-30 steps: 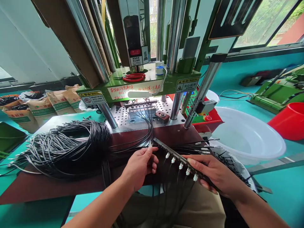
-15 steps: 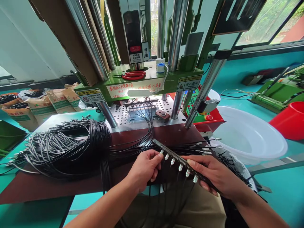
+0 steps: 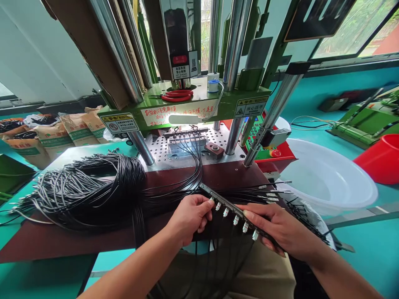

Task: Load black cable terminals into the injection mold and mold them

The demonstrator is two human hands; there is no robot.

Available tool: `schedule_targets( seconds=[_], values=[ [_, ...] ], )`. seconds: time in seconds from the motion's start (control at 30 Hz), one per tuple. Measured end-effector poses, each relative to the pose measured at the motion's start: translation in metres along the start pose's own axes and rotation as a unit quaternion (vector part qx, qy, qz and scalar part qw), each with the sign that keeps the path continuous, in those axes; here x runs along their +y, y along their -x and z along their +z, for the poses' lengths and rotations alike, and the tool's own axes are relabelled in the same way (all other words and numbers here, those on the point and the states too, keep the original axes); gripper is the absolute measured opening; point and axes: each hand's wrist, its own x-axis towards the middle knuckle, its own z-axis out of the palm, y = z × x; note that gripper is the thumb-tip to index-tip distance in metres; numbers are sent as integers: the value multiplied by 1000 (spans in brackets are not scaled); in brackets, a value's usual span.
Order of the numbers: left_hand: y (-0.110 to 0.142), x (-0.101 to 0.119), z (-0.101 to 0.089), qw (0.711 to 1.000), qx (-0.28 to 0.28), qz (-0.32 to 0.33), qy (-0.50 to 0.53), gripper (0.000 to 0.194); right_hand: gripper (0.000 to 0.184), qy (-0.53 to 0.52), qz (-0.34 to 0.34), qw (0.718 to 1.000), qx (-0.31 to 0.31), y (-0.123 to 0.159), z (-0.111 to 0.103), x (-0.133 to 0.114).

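Note:
A dark metal bar [image 3: 229,203] slants across the front of the bench, with several silver cable connectors [image 3: 236,220] set along its lower edge and black cables hanging from them. My right hand [image 3: 274,226] is closed round the bar's near right part, thumb on top. At the bar's far left end, my left hand [image 3: 193,216] pinches a connector between thumb and forefinger; the fingertips cover most of it. Behind, more black cables [image 3: 197,160] run from a metal mould block [image 3: 183,146] on the perforated press plate.
A big coil of black cables [image 3: 90,187] lies on the left of the brown bench top [image 3: 230,174]. The green press [image 3: 187,110] with steel columns stands ahead, red-handled pliers [image 3: 177,96] on it. A white tub [image 3: 330,174] and red bucket [image 3: 380,160] are right.
Both hands and the bar stay almost in place. The view has shifted slightly; my left fingers still pinch at the bar's far end.

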Motion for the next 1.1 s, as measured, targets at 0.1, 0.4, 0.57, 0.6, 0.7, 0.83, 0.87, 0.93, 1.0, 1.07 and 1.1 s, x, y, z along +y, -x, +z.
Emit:
schedule_targets(
  seconds=[0.1,0.4,0.57,0.6,0.7,0.83,0.87,0.93,1.0,1.07,1.1],
  values=[
    [-1,-2,-2,1000,-4,-2,5,19,52,5,-7,1000,-9,-1,0,1],
    [16,13,-8,989,24,97,-113,27,65,-37,14,999,-28,-2,-9,2],
    [14,71,-46,913,224,250,-233,29,51,23,-14,998,51,-3,-35,-15],
    [1,81,-54,935,217,224,-166,25,47,50,-30,996,64,-6,-41,-20],
    [-51,101,-70,984,156,58,59,17,40,145,-82,983,82,-21,-55,-30],
    [-108,99,-65,987,87,-3,138,7,38,268,-130,950,88,-43,-60,-29],
    [-116,95,-62,985,69,-8,158,7,38,290,-132,944,86,-46,-60,-26],
    [-126,87,-58,980,40,-14,192,9,39,316,-126,937,83,-49,-60,-19],
    [-132,79,-58,975,19,-17,220,10,37,326,-113,934,91,-50,-61,-13],
    [-135,73,-61,970,3,-15,244,10,34,327,-112,932,111,-55,-62,-14],
    [-136,71,-63,967,-5,-14,254,10,34,322,-120,930,128,-61,-61,-19]
  ],
)
